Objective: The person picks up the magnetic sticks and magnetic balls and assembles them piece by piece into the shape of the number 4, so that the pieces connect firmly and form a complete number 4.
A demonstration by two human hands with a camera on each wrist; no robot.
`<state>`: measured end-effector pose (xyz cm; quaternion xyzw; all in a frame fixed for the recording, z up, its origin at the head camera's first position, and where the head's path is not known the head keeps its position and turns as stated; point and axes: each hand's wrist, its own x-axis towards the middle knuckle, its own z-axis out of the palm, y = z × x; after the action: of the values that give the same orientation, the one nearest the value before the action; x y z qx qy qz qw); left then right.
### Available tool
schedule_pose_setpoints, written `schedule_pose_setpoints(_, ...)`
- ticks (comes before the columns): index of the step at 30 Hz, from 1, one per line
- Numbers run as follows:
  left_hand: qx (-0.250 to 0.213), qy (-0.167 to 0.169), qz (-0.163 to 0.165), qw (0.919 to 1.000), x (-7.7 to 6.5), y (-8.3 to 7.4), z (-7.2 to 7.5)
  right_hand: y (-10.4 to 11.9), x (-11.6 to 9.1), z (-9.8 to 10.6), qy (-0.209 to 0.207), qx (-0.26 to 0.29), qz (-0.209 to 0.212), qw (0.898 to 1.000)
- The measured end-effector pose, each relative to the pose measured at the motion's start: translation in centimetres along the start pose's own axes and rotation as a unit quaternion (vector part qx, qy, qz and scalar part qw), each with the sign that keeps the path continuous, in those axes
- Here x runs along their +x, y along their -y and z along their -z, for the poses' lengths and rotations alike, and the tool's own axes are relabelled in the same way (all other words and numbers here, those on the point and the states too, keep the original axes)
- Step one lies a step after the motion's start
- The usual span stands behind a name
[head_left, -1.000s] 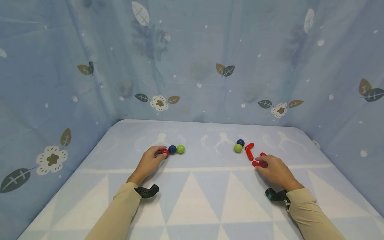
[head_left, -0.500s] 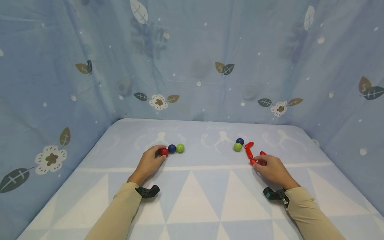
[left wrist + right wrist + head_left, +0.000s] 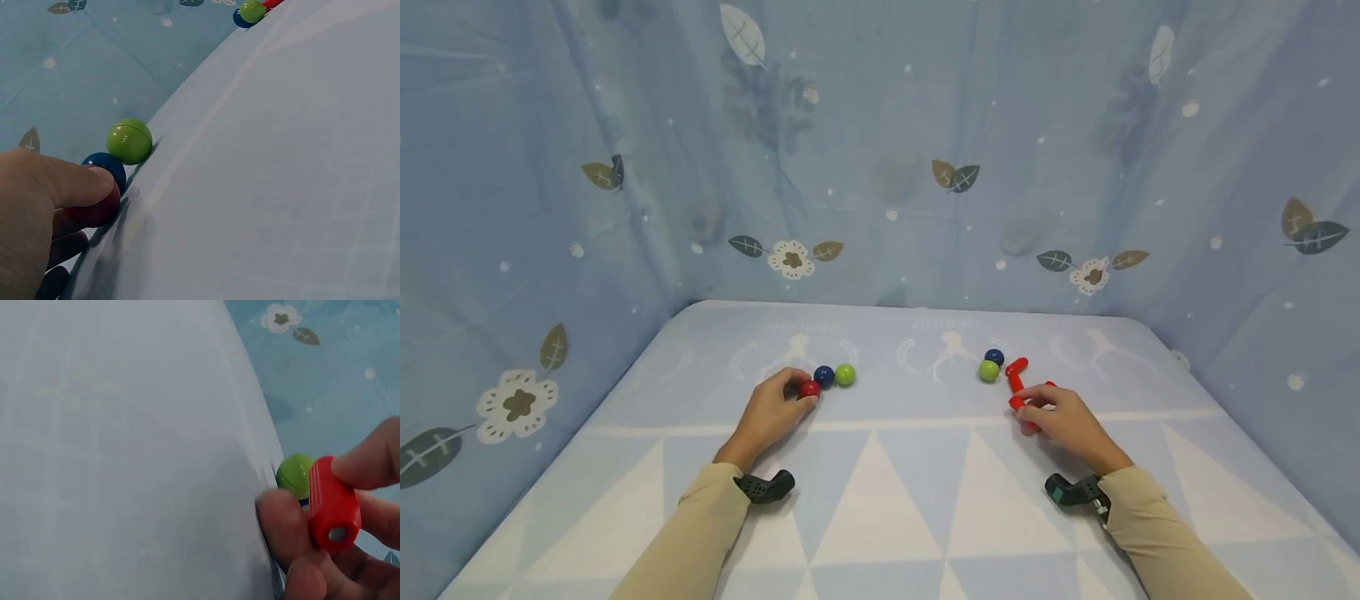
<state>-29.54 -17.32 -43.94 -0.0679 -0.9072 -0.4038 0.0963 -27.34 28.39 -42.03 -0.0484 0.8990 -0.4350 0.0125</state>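
My left hand (image 3: 769, 417) pinches a red ball (image 3: 809, 389) between thumb and fingers, low over the cloth. Against it sits a dark blue ball (image 3: 823, 377), with a lime green ball (image 3: 129, 141) on the far side. A red magnetic rod (image 3: 334, 503), with a round metal end, is gripped between the thumb and fingers of my right hand (image 3: 1073, 427). Just beyond that hand, two more red rods (image 3: 1017, 366) lie end to end at an angle. The tip of another red piece (image 3: 1050, 384) shows behind the hand, mostly hidden.
A second green ball (image 3: 988, 371) and a second blue ball (image 3: 994, 357) sit together left of the angled rods. Patterned cloth covers the table (image 3: 872, 500). Blue fabric walls (image 3: 880, 208) rise at the back and both sides.
My right hand has moved left with the red rod, closer to the angled rods, and the held rod has turned. My left hand stays at the red ball.
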Motion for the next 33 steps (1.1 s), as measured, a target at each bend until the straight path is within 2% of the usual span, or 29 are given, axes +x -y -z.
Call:
schedule_pose_setpoints(4, 0.003, -0.003, 0.003, 1.0, -0.3, 0.0, 0.1, 0.4, 0.4, -0.2, 0.024, -0.004, -0.012, 1.0)
schedule_pose_setpoints(9, -0.011, -0.003, -0.011, 0.9999, -0.7, -0.3, 0.0, 0.9, 0.3, -0.4, 0.047, 0.003, -0.019, 0.999)
schedule_pose_setpoints(16, -0.028, -0.001, -0.014, 0.9995, -0.9, -0.9, -0.3, 1.1, 0.2, -0.8, 0.03, 0.032, -0.013, 0.999)
schedule_pose_setpoints(23, -0.042, 0.007, -0.016, 0.999, -0.9, -1.0, -0.7, 1.3, -0.2, -0.9, 0.035, -0.007, 0.008, 0.999)
schedule_pose_setpoints(28, -0.049, 0.015, -0.01, 0.9986, -0.9, -1.2, -0.9, 1.2, -0.4, -1.3, 0.046, -0.038, 0.003, 0.998)
schedule_pose_setpoints(33, -0.059, 0.027, -0.011, 0.9979, -0.6, -1.8, -1.2, 1.1, -0.2, -0.9, 0.051, -0.035, -0.002, 0.998)
